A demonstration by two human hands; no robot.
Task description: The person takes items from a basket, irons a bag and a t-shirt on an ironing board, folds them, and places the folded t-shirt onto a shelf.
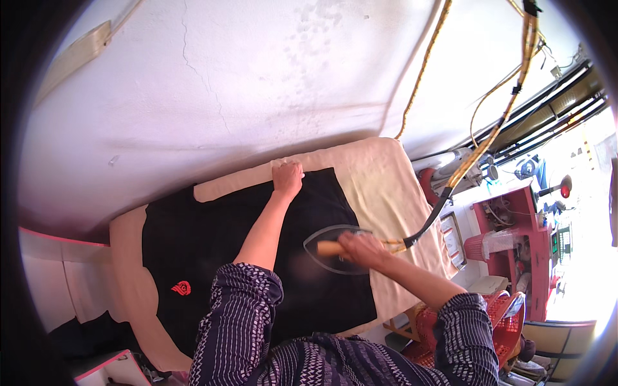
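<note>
A black garment [193, 238] with a small red emblem lies spread on a beige cloth-covered ironing table [380, 186]. In my right hand [364, 249] is the wooden handle of an iron [329, 248], whose pointed soleplate rests on the garment's right part, tip to the left. A yellow-and-black cord runs from the iron's back end up to the right. At the garment's far edge, by the wall, my left hand [288, 177] is closed with its fingers curled on the black cloth. Its fingertips are partly hidden.
A white wall [257, 77] stands close along the table's far side. The iron's cord [492, 135] hangs from above on the right. Beyond the table's right end are a red basket-like chair [508, 321], a pink shelf unit [531, 251] and assorted clutter.
</note>
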